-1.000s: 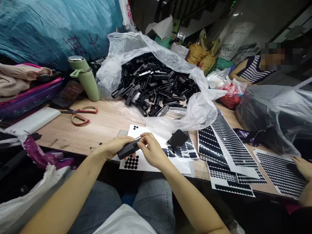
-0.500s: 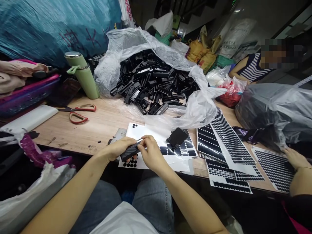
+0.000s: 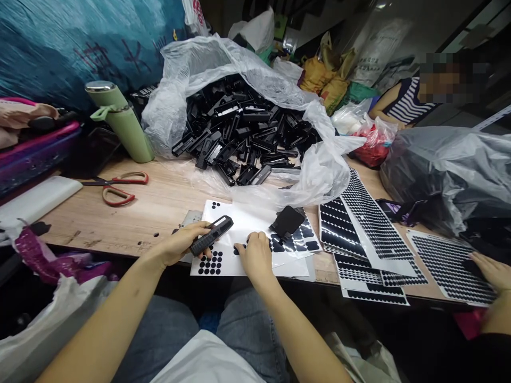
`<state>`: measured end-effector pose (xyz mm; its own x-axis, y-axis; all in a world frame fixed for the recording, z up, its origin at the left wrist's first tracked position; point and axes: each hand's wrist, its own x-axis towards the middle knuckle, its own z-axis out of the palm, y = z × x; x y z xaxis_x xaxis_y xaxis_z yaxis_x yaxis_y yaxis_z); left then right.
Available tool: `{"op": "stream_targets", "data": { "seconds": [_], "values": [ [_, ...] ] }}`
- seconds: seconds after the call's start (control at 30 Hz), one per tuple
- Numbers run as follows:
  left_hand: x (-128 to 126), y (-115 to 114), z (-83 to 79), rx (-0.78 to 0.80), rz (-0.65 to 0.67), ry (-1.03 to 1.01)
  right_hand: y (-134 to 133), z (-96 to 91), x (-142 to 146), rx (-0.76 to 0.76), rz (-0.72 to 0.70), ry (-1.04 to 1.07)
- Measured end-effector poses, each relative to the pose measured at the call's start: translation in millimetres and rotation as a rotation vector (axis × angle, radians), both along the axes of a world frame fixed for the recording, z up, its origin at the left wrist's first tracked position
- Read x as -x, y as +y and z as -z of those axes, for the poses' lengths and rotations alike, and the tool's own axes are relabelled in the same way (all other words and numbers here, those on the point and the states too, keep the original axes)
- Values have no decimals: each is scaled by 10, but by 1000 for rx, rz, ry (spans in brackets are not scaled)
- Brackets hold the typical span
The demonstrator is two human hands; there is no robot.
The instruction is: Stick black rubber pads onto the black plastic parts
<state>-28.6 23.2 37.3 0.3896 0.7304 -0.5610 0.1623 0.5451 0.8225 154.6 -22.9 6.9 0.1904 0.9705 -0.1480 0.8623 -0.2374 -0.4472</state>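
A long black plastic part (image 3: 211, 235) with a ribbed surface and a slot near its far end is gripped in my left hand (image 3: 187, 243), tilted up to the right over the table edge. My right hand (image 3: 257, 255) rests on a white sheet of black stickers (image 3: 255, 215), its thumb apart from the curled fingers; nothing shows in it. Small round black stickers (image 3: 211, 264) lie below the held part, and larger ones run along the sheet by my right fingers. A flat black piece with a clip-like end (image 3: 288, 222) lies on the sheet beyond that hand.
A clear plastic bag (image 3: 323, 175) full of similar black parts (image 3: 243, 122) stands behind. Left are red-handled scissors (image 3: 123, 187) and a green bottle (image 3: 122, 125). More sticker sheets (image 3: 373, 229) lie right, where another person's hand (image 3: 489, 271) touches one. Someone sits farther back.
My right hand has left the black part and moved down onto the sticker sheet. My left hand keeps the part, now turned with its slot showing. The view has shifted slightly.
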Motion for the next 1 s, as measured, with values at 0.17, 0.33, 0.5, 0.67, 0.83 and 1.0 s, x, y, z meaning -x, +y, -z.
{"op": "stream_targets", "data": {
  "seconds": [0.17, 0.33, 0.5, 0.67, 0.83, 1.0],
  "values": [
    [-91, -42, 66, -48, 15, -37, -113, -62, 72, 54, 46, -11],
    [-227, -31, 251, -11, 62, -23, -188, -39, 81, 59, 85, -10],
    [-285, -4, 330, -3, 53, 24, -285, 56, 87, -45, 108, 15],
    [-306, -34, 278, -33, 46, 37, -335, 142, 116, -100, 126, 35],
    [-314, -23, 280, -18, 40, 51, -385, 87, 111, -144, 56, 179],
    [-283, 39, 282, 68, 39, 48, -422, -32, -44, -233, 10, 467]
  ]
}}
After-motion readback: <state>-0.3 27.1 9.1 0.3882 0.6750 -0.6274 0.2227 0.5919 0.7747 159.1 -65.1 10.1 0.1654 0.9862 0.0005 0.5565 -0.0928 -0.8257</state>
